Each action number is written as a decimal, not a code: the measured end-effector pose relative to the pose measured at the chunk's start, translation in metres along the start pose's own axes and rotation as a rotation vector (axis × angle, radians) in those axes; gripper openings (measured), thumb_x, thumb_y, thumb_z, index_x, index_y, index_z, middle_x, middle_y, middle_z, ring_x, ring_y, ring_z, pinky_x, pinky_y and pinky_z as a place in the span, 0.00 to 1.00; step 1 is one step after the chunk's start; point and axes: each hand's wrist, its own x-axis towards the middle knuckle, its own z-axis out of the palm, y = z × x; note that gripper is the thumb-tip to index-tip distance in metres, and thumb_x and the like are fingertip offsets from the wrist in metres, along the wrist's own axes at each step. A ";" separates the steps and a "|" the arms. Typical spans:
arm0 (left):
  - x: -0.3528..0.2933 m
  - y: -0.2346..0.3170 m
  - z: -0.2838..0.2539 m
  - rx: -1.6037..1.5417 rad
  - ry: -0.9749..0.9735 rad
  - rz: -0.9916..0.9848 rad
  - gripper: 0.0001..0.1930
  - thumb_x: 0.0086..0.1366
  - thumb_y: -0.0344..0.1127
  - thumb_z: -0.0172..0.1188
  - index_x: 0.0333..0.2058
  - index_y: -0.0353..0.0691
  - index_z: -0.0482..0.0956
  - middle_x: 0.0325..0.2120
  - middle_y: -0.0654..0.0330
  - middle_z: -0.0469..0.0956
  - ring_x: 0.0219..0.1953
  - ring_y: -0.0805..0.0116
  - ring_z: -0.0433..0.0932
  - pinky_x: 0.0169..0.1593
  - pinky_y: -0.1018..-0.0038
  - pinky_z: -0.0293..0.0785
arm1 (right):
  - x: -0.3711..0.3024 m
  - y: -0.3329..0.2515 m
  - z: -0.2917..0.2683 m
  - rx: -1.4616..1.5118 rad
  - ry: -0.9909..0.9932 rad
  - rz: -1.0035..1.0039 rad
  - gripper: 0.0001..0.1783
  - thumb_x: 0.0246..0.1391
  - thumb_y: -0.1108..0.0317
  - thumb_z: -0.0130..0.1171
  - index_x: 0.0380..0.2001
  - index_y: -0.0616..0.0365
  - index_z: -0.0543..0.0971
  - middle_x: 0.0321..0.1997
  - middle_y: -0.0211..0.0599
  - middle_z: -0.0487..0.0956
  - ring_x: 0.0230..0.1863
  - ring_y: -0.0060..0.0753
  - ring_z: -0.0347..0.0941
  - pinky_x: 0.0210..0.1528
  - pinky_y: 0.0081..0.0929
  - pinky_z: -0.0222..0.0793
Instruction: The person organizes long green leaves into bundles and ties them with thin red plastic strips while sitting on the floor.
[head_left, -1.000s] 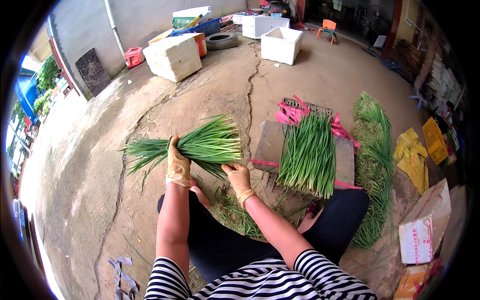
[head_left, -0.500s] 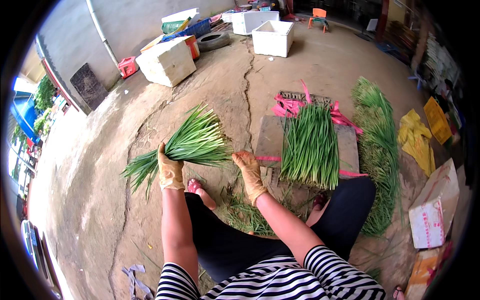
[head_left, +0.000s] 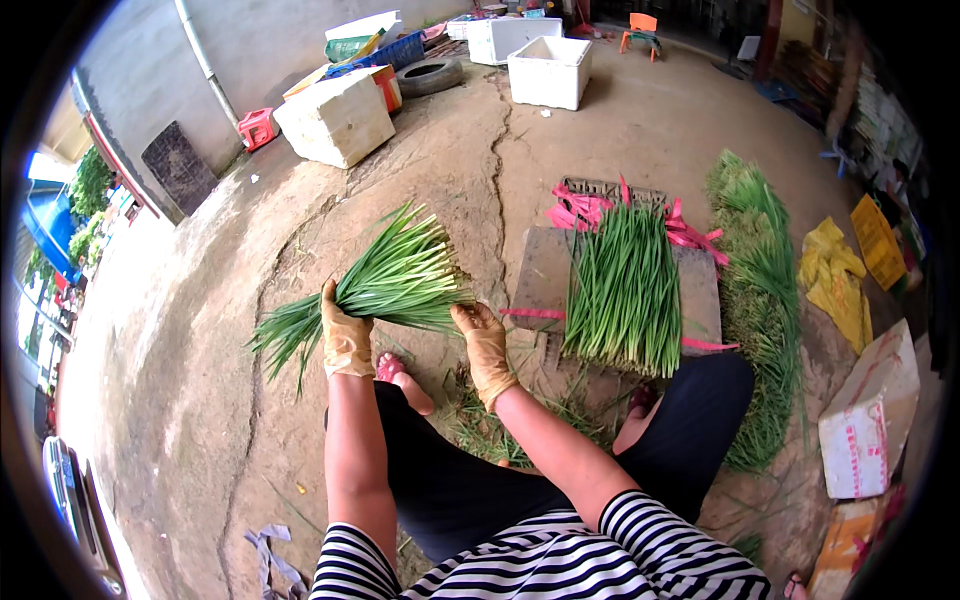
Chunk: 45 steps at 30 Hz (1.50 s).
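A bunch of green stalks is held in the air over the concrete floor, in front of the person and to the left of a flat board; its dark leafy tips point left and droop, while its pale ends fan out to the right; the left hand, in a thin tan glove, is closed around the bunch nearer the leafy side, with the thumb pointing up; the right hand, gloved likewise, is at the lower corner of the pale ends, its fingers bent and nearly together; whether it pinches a stalk I cannot tell.

On the board lies a second bundle, its pale ends toward the person; a pink strip sticks out from beneath its left side, and more pink ribbon lies about its far end; to the right of the board a long heap of stalks stretches along the floor; loose green scraps are scattered below the right hand; a yellow cloth lies beyond the heap, further right.
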 end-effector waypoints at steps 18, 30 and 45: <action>-0.011 0.019 0.006 -0.079 0.107 0.086 0.15 0.57 0.47 0.54 0.34 0.42 0.76 0.33 0.59 0.78 0.35 0.57 0.75 0.47 0.60 0.69 | 0.004 -0.027 -0.067 0.061 0.119 0.108 0.22 0.50 0.46 0.56 0.21 0.55 0.74 0.28 0.29 0.76 0.31 0.26 0.72 0.48 0.29 0.64; -0.023 0.009 0.016 -0.019 0.042 0.026 0.14 0.57 0.48 0.55 0.32 0.42 0.76 0.31 0.60 0.78 0.34 0.58 0.75 0.45 0.61 0.70 | 0.013 0.019 -0.062 0.162 0.235 0.157 0.08 0.52 0.62 0.57 0.32 0.54 0.76 0.34 0.31 0.77 0.35 0.25 0.72 0.41 0.25 0.68; -0.014 0.008 0.013 -0.014 0.031 -0.027 0.13 0.58 0.46 0.53 0.28 0.44 0.75 0.28 0.60 0.78 0.30 0.59 0.76 0.38 0.61 0.73 | 0.011 0.007 -0.027 0.152 0.101 0.151 0.07 0.53 0.64 0.56 0.31 0.55 0.77 0.38 0.29 0.77 0.40 0.24 0.70 0.48 0.26 0.63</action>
